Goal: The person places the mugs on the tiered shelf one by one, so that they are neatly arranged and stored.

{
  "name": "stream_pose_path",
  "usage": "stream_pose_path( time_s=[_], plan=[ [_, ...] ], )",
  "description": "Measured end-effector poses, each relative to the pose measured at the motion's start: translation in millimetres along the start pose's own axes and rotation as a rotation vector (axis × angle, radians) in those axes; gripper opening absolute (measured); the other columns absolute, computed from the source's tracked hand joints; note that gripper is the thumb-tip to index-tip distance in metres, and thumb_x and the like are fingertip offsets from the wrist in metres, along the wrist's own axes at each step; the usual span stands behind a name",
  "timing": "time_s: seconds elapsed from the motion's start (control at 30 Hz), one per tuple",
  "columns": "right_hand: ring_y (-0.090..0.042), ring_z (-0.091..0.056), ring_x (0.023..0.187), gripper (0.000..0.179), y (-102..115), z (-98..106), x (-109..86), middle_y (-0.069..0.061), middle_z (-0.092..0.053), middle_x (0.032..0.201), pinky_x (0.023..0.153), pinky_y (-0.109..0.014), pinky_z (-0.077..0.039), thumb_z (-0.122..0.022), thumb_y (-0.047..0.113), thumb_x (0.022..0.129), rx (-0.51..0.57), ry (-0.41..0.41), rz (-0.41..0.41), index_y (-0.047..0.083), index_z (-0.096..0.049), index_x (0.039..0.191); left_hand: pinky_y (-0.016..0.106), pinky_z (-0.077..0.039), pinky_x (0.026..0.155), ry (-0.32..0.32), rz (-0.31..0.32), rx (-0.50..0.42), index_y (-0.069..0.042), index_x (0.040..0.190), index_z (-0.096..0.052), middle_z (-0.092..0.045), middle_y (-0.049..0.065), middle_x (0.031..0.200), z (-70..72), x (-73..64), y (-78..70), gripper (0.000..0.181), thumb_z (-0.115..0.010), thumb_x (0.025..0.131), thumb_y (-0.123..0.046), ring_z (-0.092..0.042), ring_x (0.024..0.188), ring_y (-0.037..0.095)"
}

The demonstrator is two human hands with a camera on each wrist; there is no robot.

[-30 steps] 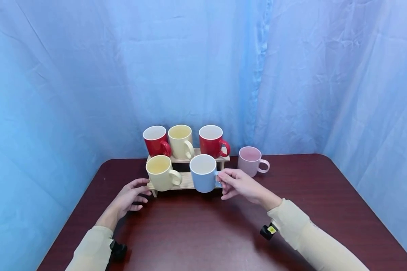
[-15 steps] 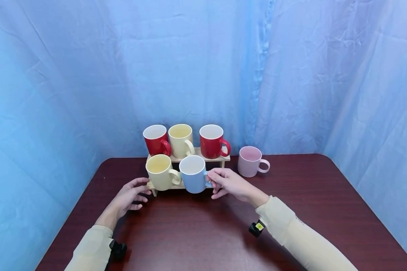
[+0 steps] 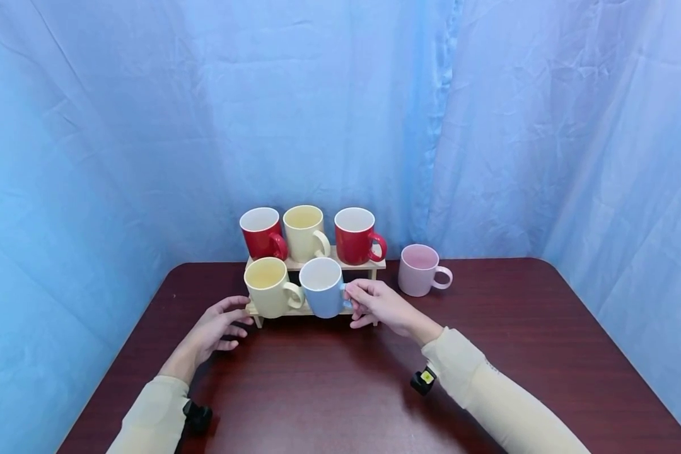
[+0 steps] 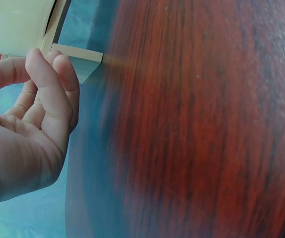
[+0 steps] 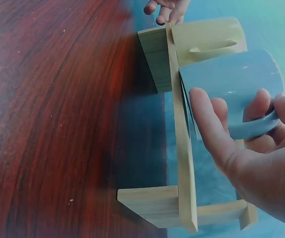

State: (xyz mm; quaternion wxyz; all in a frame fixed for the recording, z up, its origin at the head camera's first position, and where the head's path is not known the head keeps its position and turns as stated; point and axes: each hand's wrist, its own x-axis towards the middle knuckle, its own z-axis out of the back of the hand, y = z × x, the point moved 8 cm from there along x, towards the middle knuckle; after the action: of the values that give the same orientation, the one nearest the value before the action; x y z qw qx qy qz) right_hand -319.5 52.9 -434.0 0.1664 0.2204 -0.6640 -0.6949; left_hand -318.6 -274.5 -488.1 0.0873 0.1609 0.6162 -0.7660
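My right hand [image 3: 387,306] pinches the handle of a light blue mug [image 3: 321,291], which is over the front lower shelf of a small two-tier wooden rack [image 3: 306,310]. In the right wrist view, the blue mug [image 5: 232,94] leans slightly, with a thin gap showing between part of its base and the shelf board [image 5: 184,163]. To its left on the same shelf stands a cream mug [image 3: 267,291]. At the rack's left end is my left hand [image 3: 215,329], its fingers loosely bent and its fingertips by the shelf's end; the left wrist view shows the fingertips [image 4: 38,57] at that corner.
On the upper shelf stand a red mug [image 3: 258,239], another cream mug [image 3: 302,238] and a second red mug [image 3: 353,239]. A pink mug [image 3: 417,274] stands on the dark wooden table [image 3: 329,391], right of the rack. Blue curtains [image 3: 318,113] hang behind.
My right hand has carried the blue mug leftward along the lower shelf, nearer the cream mug, then slightly farther back. My left hand has stayed at the rack's left end.
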Motion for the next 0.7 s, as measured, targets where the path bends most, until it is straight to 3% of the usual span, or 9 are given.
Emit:
stream_pose_path(
  time_s=[0.4, 0.57, 0.7],
  plan=[
    [-0.028, -0.06, 0.082, 0.032, -13.0, -0.7, 13.9, -0.011, -0.055, 0.09, 0.076, -0.052, -0.059, -0.057, 0.029, 0.105, 0.071, -0.027, -0.047, 0.0, -0.058, 0.118, 0.029, -0.055, 0.057, 0.006, -0.003, -0.012, -0.013, 0.142, -0.048, -0.068, 0.008, 0.104, 1.2, 2.3, -0.3, 0.045, -0.061, 0.101, -0.025, -0.064, 0.076, 0.02],
    [-0.027, -0.061, 0.087, 0.035, -14.6, 0.4, 12.7, -0.014, -0.059, 0.1, 0.074, -0.052, -0.06, -0.058, 0.031, 0.105, 0.065, -0.038, -0.059, 0.002, -0.059, 0.124, 0.029, -0.055, 0.058, 0.009, -0.002, -0.008, -0.013, 0.142, -0.047, -0.068, 0.008, 0.104, 0.7, 2.5, 0.2, 0.045, -0.06, 0.101, -0.025, -0.064, 0.076, 0.02],
    [-0.035, -0.063, 0.094, 0.035, -14.9, 2.1, 10.9, -0.019, -0.061, 0.109, 0.074, -0.052, -0.06, -0.058, 0.03, 0.105, 0.065, -0.039, -0.068, 0.003, -0.058, 0.127, 0.029, -0.055, 0.058, 0.009, -0.003, -0.008, -0.013, 0.142, -0.047, -0.067, 0.009, 0.105, -0.1, 2.9, 0.6, 0.045, -0.061, 0.101, -0.026, -0.064, 0.077, 0.02]
  ],
)
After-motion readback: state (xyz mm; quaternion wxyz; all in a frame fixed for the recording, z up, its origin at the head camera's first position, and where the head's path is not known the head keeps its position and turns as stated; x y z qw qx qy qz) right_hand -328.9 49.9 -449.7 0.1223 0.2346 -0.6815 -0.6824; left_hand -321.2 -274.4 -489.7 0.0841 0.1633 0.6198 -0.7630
